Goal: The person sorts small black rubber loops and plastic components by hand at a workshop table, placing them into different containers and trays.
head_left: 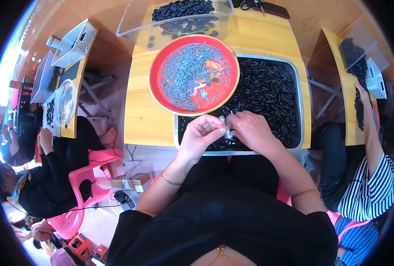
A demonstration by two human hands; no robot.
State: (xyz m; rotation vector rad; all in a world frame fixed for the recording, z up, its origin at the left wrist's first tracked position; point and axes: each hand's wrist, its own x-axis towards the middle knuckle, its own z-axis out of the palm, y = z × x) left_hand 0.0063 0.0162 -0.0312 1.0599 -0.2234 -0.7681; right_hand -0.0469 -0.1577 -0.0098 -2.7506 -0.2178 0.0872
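My left hand [200, 135] and my right hand [254, 130] meet over the near edge of a metal tray [301, 111]. Thumb and fingers of the left are pinched together, and what they hold is too small to make out. The right hand's fingers are curled in close beside them, their tips partly hidden. A small whitish patch shows between the hands. Many black oval pieces with holes [268, 86] fill the tray. Overlapping its left part is a round red tray [156, 95], strewn with small slim grey-blue pieces [179, 75].
A clear plastic bin [126, 29] with more black pieces stands at the table's far side, with scissors [252, 5] to its right. People work at side tables left and right, near white baskets [75, 44]. A pink chair [77, 190] and cables lie to the left.
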